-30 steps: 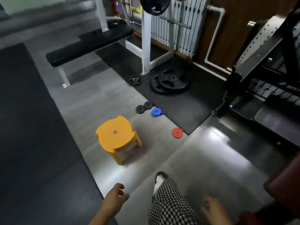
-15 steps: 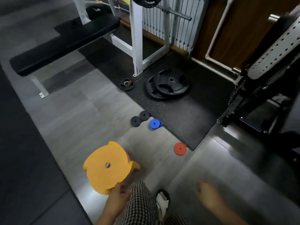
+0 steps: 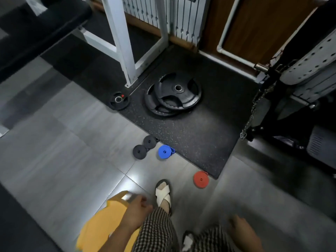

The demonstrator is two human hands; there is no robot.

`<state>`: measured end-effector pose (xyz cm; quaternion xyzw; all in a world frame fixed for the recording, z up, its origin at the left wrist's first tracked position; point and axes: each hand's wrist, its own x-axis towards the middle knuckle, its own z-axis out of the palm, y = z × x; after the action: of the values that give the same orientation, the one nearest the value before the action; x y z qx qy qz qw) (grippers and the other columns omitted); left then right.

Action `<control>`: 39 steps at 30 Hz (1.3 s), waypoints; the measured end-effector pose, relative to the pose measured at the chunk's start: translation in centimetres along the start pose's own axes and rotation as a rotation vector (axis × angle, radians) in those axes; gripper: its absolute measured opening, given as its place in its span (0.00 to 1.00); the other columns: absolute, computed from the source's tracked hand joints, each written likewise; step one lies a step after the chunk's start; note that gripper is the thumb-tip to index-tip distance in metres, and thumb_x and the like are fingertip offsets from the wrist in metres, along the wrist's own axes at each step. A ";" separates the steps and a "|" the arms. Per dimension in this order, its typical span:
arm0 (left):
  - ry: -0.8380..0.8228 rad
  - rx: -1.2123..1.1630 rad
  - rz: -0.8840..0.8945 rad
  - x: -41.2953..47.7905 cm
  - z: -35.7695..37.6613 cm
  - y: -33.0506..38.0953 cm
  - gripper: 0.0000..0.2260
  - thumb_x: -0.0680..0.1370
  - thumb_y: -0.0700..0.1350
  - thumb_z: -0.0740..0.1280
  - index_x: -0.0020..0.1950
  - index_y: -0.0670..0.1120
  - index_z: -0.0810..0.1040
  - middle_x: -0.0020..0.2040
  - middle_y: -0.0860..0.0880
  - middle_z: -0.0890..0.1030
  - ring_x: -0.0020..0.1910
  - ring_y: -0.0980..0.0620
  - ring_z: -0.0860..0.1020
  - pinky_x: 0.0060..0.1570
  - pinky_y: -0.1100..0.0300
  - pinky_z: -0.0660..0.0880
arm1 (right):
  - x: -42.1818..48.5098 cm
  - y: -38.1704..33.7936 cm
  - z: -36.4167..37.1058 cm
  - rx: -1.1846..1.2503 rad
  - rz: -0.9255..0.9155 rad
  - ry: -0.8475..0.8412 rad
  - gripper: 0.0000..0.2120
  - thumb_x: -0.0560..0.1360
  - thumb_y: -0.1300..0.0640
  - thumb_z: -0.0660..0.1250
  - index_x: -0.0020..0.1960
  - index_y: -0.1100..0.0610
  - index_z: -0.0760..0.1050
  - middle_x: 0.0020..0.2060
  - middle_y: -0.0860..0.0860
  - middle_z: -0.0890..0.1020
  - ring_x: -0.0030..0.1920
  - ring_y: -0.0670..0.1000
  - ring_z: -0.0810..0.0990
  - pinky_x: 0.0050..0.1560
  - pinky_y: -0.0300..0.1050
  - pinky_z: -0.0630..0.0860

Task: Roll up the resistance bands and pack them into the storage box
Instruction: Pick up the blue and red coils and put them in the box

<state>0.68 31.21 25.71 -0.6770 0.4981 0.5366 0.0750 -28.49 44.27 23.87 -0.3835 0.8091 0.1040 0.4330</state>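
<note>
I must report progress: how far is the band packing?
Done: four bands lie rolled on the floor: two black rolls, blue roll, red roll. In hand: left hand grips the yellow stool, right hand empty. Left: packing all; no box in view.

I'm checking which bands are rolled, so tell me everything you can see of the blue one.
The blue band is wound into a flat coil with a small hole at its centre, lying flat on the grey floor tile right at the edge of the black speckled mat. It looks like matte rubber. A short loose tail sticks out toward the mat and may touch it. Two black coils lie just to its left, apart from it. No hand touches it.
</note>
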 end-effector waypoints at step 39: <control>-0.388 -0.213 -0.375 50.3 39.2 -3.2 0.24 0.75 0.42 0.68 0.68 0.43 0.64 0.59 0.45 0.73 0.61 0.44 0.72 0.63 0.53 0.70 | 53.4 8.9 23.5 0.225 0.187 0.269 0.31 0.71 0.59 0.70 0.69 0.61 0.61 0.66 0.58 0.63 0.65 0.58 0.66 0.66 0.50 0.65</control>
<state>-26.09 27.86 -32.11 -0.6462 0.2812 0.6821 0.1951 -37.93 33.78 -33.46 -0.2664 0.8982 0.0004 0.3497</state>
